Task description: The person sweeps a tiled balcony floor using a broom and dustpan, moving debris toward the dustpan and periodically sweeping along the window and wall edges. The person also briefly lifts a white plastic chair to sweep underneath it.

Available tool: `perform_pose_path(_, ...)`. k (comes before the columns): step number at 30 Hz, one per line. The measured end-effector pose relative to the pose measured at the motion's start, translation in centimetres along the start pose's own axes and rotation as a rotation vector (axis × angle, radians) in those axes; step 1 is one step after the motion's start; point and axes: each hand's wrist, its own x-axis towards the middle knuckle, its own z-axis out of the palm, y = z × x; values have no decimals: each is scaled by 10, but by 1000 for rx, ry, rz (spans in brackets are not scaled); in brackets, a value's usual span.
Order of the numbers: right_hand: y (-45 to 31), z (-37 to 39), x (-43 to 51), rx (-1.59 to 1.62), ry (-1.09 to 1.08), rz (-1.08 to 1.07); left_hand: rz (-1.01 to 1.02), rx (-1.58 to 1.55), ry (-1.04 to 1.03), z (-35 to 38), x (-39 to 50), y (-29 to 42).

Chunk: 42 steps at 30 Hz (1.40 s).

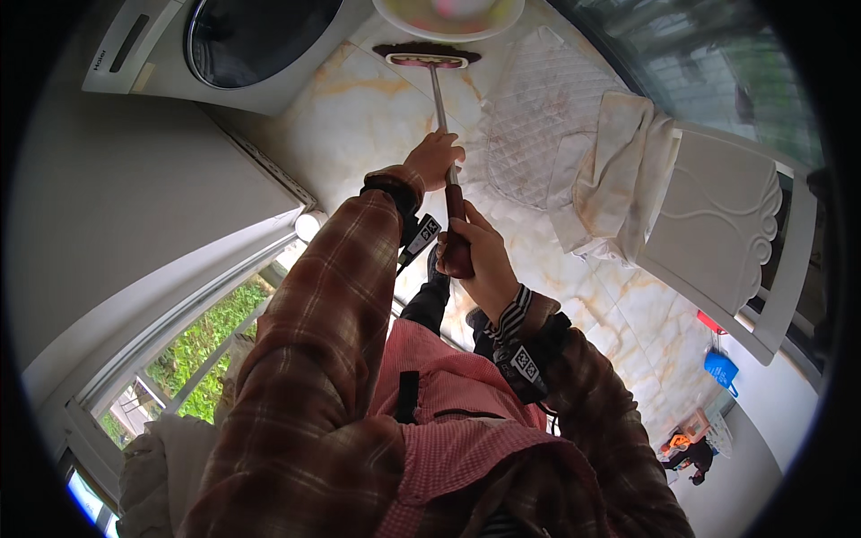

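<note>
A floor mop (427, 60) with a light oval frame and a dark red fringe rests on the marble-patterned tile floor, at the top of the view. Its metal pole (438, 101) runs down towards me into a dark red handle grip (455, 202). My left hand (436, 158) is around the pole just above that grip. Lower down, my right hand (481, 252) is closed on the dark red grip near its end. Just past the mop head stands a pale basin (449, 30) with blurred, colourful contents.
A Haier front-loading washing machine (269, 97) stands at upper left. On the right, a quilted cover (538, 128) trails onto the floor beside a cloth-draped white piece of furniture (709, 222). A blue object (721, 370) lies farther right. A window (202, 350) is at lower left.
</note>
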Motion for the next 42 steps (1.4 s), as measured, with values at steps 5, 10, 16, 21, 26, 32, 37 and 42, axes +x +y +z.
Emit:
perform_pose_path(5,20,-18,-44,-29,53,147,56,20,-29,27,-37,30)
perform_pose_path(10,28,-55,-96,-104,98,314,104,68,-196,46,-80,62)
perform_pose_path(16,37,-131,-155,-215,92,362,119,125,-310,107,-119,129)
perform_pose_path(21,22,-204,-222,-312,110,445,68,29,-269,167,-140,216)
perform_pose_path(26,-8,-262,-279,-392,27,398,22,-12,-342,202,-137,292)
perform_pose_path(32,-21,-312,-322,-343,-57,361,69,-87,-434,225,-132,348)
perform_pose_path(37,-19,-362,-345,-344,-21,308,129,-21,-446,256,-119,385)
perform_pose_path(42,-23,-398,-392,-409,58,315,207,-36,-615,286,-110,442)
